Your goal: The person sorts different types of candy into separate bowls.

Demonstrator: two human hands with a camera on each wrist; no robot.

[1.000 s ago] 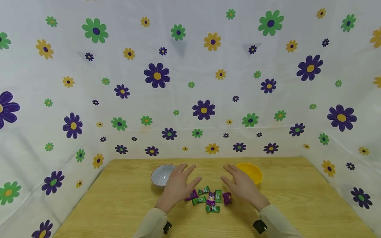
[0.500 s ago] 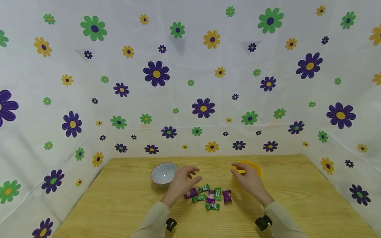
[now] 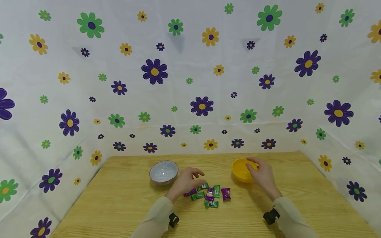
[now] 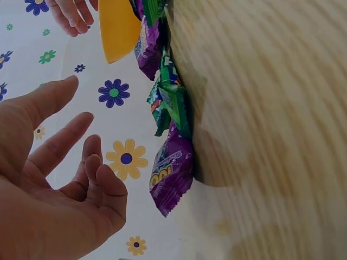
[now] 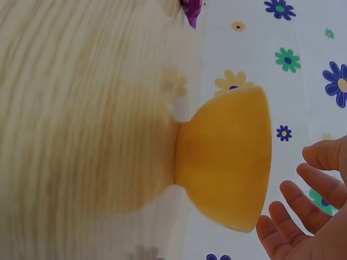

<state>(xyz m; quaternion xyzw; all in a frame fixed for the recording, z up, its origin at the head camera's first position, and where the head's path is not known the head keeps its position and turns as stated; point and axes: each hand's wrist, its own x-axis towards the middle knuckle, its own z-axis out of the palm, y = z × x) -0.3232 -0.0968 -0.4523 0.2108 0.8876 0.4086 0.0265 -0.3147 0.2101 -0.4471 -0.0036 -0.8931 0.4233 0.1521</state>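
Observation:
Several small wrapped candies in green and purple wrappers lie grouped mid-table, among them a purple candy [image 4: 172, 170] and a green candy [image 3: 211, 204]. My left hand [image 3: 185, 181] hovers over the group's left side, fingers loosely bent and holding nothing; it hides part of one purple candy. At the right, my right hand [image 3: 263, 175] is at the near right rim of a yellow bowl [image 5: 225, 160]. Its relaxed fingers overlap the bowl's opening in the head view, and in the right wrist view the fingertips are right at the rim with nothing gripped.
A grey-blue patterned bowl [image 3: 163, 172] with a reddish rim stands behind and left of my left hand. The wooden table [image 3: 119, 198] is enclosed on the back and sides by a white flower-printed cloth [image 3: 178, 89].
My right hand has moved right, away from the candies, to the yellow bowl's rim. My left hand has shifted slightly right and its fingers have bent more. The bowls and candies stay put.

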